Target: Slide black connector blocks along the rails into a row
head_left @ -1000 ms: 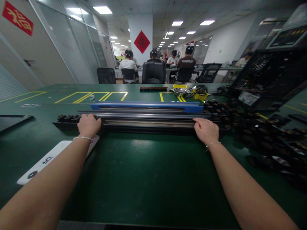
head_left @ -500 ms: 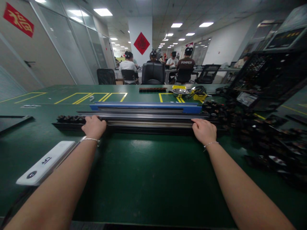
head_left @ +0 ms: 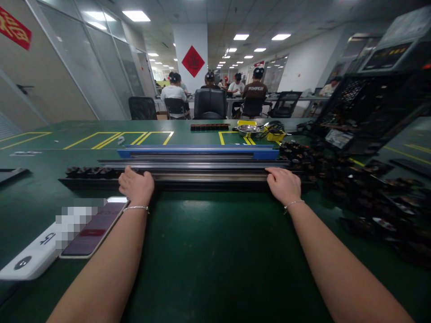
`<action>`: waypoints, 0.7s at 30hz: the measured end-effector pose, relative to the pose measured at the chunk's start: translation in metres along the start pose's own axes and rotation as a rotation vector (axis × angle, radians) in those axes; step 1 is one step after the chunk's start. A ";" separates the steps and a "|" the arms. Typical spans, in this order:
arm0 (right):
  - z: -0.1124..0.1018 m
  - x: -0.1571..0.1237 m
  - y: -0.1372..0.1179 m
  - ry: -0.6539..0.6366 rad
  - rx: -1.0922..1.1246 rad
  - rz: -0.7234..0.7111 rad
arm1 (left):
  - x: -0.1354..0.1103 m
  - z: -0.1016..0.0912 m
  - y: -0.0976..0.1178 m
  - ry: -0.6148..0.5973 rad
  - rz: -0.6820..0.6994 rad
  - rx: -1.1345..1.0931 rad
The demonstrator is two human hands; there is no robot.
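Left hand: the left hand (head_left: 136, 186) is curling its fingers over the left part of the long black tray (head_left: 208, 187), thumb standing apart; whether the grip is closing tightly, I cannot tell.
Right hand: the right hand (head_left: 285, 184) is resting its bent fingers on the tray's right part; its underside is hiding, so the firmness of its hold is unclear.
Black tray: it is lying crosswise on the green bench (head_left: 215, 251), in front of the grey rail (head_left: 202, 165) and the blue strip (head_left: 266, 154).
Small parts: a row of black parts (head_left: 89, 172) is sitting at the tray's left end; a loose pile (head_left: 370, 188) is spreading on the right.
Handling: pressing evenly with both hands, and moving them together, would probably be serving best; a tilt could be spilling the row.
Near left: a phone (head_left: 90, 233) is lying beside a white power bank (head_left: 28, 258), whose marking is not reading clearly.
Brown shirt: the seated person's shirt (head_left: 255, 88) is showing "PUMPKIN".
Red signs: the left banner (head_left: 15, 28) is carrying a gold character, partly cut off; the diamond sign (head_left: 193, 61) is bearing dark, unreadable writing.
Paper label: the label (head_left: 338, 138) on the far right is showing only blurred print.
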State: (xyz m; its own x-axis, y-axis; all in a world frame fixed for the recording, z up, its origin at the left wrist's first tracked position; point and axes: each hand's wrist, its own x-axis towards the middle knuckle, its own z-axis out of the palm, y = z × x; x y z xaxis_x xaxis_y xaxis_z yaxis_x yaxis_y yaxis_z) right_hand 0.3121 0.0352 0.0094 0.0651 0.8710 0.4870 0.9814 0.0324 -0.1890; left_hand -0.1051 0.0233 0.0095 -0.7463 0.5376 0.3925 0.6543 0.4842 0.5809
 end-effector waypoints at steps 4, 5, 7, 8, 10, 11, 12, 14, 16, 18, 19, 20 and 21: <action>-0.001 0.000 -0.001 -0.005 0.004 -0.005 | 0.002 0.000 0.000 -0.010 0.002 0.003; -0.001 0.000 -0.001 -0.003 0.007 -0.004 | 0.002 -0.001 0.000 -0.008 0.004 0.001; -0.001 -0.001 -0.002 0.004 0.015 0.000 | 0.001 -0.001 0.001 -0.004 0.008 -0.005; -0.001 -0.001 -0.002 0.007 0.019 0.001 | 0.001 -0.001 0.001 -0.003 0.010 -0.008; -0.002 -0.001 -0.002 0.010 0.021 0.002 | 0.000 -0.002 0.002 0.000 0.012 -0.012; -0.002 -0.001 -0.002 0.008 0.020 0.000 | 0.000 -0.002 0.002 0.001 0.014 -0.014; -0.002 0.000 -0.002 0.005 0.019 -0.002 | 0.000 -0.002 0.002 0.003 0.015 -0.016; -0.002 0.000 -0.001 0.002 0.017 -0.007 | 0.001 -0.001 0.002 0.008 0.018 -0.024; -0.001 0.000 -0.001 0.004 0.017 -0.011 | 0.001 -0.002 0.002 0.010 0.019 -0.030; -0.001 0.000 -0.001 0.009 0.018 -0.011 | 0.000 -0.002 0.002 0.004 0.019 -0.032; -0.001 0.000 -0.001 0.011 0.019 -0.010 | 0.000 -0.003 0.002 0.000 0.019 -0.032; -0.001 0.000 -0.001 0.012 0.020 -0.009 | 0.000 -0.003 0.003 -0.003 0.019 -0.033; 0.000 0.000 -0.001 0.012 0.020 -0.007 | -0.001 -0.004 0.003 -0.006 0.020 -0.034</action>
State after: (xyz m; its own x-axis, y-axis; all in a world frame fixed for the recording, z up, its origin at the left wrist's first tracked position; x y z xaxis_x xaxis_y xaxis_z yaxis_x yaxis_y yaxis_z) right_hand 0.3111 0.0348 0.0100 0.0603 0.8646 0.4988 0.9782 0.0484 -0.2022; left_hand -0.1028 0.0217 0.0138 -0.7322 0.5514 0.3997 0.6644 0.4494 0.5971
